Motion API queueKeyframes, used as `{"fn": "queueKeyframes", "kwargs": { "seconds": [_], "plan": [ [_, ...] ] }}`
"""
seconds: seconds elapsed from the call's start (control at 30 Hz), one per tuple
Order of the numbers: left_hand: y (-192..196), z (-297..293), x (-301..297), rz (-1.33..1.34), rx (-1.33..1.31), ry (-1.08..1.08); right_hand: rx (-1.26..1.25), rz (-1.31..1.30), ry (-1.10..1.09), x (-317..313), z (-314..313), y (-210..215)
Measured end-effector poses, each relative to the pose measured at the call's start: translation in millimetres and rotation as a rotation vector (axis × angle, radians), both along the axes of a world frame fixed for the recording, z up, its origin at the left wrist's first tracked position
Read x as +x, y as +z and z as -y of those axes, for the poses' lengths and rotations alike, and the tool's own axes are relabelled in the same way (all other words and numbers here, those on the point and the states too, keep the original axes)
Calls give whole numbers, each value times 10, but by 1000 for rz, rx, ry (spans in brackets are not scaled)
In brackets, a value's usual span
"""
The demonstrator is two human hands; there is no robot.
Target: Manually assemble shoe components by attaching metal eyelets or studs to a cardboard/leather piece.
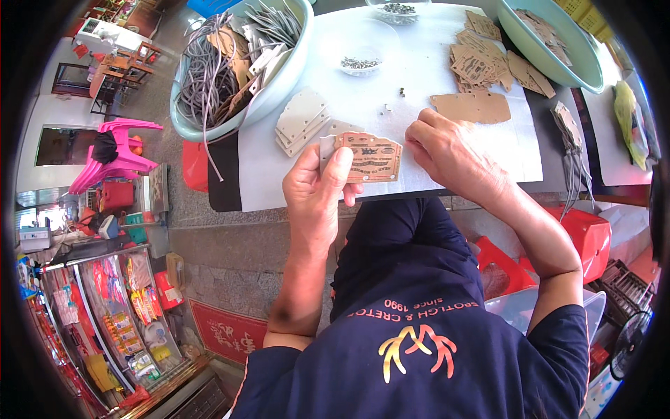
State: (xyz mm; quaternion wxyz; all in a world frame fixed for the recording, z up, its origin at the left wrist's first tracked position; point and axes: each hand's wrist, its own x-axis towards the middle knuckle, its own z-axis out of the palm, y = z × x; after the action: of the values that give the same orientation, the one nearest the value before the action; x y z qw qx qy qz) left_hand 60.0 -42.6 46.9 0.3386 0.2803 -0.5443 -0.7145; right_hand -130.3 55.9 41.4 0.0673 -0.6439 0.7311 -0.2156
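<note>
My left hand (317,180) grips a brown printed cardboard tag (377,162) with holes along its edges, thumb on top. A pale grey card (326,150) lies behind the tag in the same grip. Just right of the tag, the fingertips of my right hand (447,150) are drawn together in a pinch; whatever is between them is hidden. Beyond the hands, a few tiny metal fasteners (402,91) sit on the white table covering (419,66). Several pale cards (303,120) are stacked left of the tag. A plain brown card (472,107) lies beyond my right hand.
At the far left stands a pale green basin (279,87) with grey cords and cards. A clear bowl (359,49) contains small metal pieces. Brown tags (478,63) are heaped at the right, near another green basin (590,73). Corded tags (569,133) hang over the right edge.
</note>
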Motion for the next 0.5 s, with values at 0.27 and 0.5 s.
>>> {"fn": "queueKeyframes", "kwargs": {
  "seconds": [0.27, 0.5],
  "plan": [
    [90, -49, -88, 2, 28, -65, -87, 247, 23, -148, 53, -91],
    [179, -114, -149, 110, -57, -227, 64, 1012, 62, -299, 76, 209]
  ]
}}
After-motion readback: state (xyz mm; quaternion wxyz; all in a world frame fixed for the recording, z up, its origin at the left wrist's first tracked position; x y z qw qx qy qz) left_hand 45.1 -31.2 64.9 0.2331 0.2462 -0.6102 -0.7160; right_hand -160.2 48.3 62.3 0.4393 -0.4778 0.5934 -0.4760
